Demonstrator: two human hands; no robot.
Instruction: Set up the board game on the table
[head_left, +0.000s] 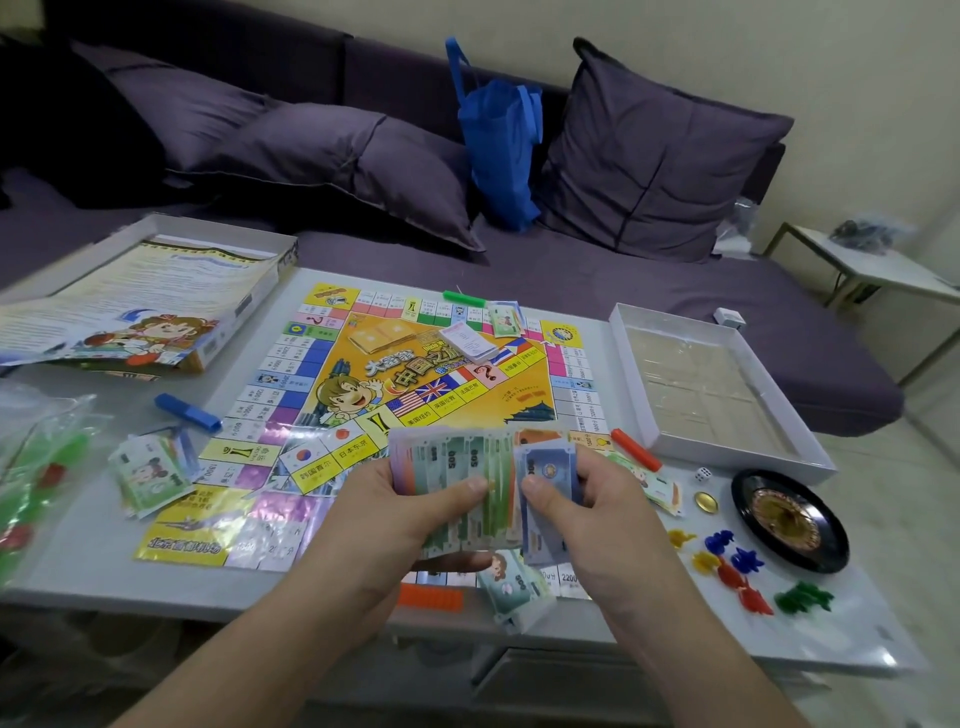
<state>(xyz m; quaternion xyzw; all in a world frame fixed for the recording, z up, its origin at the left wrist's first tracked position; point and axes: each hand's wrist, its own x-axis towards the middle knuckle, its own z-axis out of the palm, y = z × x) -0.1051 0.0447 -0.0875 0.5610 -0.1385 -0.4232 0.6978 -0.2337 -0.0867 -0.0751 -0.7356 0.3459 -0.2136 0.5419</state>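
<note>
1. Holding a fanned stack of play money (457, 467) above the near edge of the game board (415, 395), both hands together.
2. Left hand (395, 514) gripping the green and pink notes, thumb pressed flat on top, fingers curled underneath.
3. Right hand (587, 499) pinching the blue notes at the right side of the same fan, thumb on top.
4. Lying open and flat on the white table (78, 561), the board; card deck (467, 343) resting on its far part.
5. Sorted into small piles of notes: one left of the board (150, 478), one at the far edge (506, 317), one at the near edge under the hands (514, 592).
6. Scattered right of the hands: plastic tokens (732, 566), a gold coin (705, 501), a white die (703, 473), a small roulette wheel (789, 519).
7. Standing at the table's right, the empty-looking box tray (717, 384); at left, the box lid (156, 312).
</note>
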